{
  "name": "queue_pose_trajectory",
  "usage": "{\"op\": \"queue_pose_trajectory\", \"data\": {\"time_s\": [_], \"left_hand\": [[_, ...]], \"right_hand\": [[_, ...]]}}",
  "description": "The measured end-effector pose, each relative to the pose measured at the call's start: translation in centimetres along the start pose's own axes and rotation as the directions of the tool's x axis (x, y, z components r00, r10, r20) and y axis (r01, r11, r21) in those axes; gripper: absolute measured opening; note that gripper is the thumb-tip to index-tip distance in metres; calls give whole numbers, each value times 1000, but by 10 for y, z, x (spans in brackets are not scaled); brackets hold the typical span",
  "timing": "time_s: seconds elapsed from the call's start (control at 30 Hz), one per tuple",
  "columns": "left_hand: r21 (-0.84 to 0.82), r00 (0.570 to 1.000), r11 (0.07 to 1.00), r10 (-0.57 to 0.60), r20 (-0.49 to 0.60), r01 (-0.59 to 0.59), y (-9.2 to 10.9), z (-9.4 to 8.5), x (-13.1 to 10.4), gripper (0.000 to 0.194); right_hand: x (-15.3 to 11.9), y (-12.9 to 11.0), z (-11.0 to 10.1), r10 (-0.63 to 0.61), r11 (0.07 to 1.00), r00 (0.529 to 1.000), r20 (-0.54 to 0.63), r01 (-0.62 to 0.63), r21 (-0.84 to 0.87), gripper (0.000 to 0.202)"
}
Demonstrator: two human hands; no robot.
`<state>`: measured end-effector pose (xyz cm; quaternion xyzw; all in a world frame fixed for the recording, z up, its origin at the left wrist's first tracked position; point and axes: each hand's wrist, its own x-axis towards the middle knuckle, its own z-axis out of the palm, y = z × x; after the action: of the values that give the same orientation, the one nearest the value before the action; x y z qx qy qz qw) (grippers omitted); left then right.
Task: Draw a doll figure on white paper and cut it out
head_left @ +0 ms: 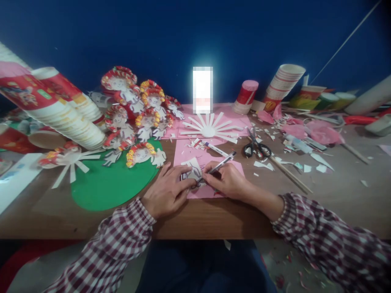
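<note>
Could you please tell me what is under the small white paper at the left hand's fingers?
A pink sheet shows around the white paper. Whether anything else lies between them cannot be seen; the paper and the left hand cover that spot.

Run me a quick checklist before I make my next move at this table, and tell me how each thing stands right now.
1. Pen gripped in the right hand: ok.
2. Left hand steadying the white paper piece: ok, its fingers rest at the piece.
3. Pen tip touching paper: cannot tell, too small to see.
4. Scissors clear of both hands: ok, they lie to the right, beyond the right hand.
5. Marker capped: cannot tell, though it lies just beyond the hands.
6. Table free of paper scraps: not ok, many lie around the scissors.
</note>
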<state>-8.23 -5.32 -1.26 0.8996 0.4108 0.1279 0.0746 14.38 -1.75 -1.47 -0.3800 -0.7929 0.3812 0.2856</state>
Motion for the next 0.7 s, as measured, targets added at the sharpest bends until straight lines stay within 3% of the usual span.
{"op": "queue_pose_trajectory", "data": {"time_s": [0.7], "left_hand": [[13, 1000, 1000, 9, 1, -9, -1, 0, 0, 30]], "right_hand": [[0, -2, -2, 49, 998, 998, 33, -51, 44, 13]]}}
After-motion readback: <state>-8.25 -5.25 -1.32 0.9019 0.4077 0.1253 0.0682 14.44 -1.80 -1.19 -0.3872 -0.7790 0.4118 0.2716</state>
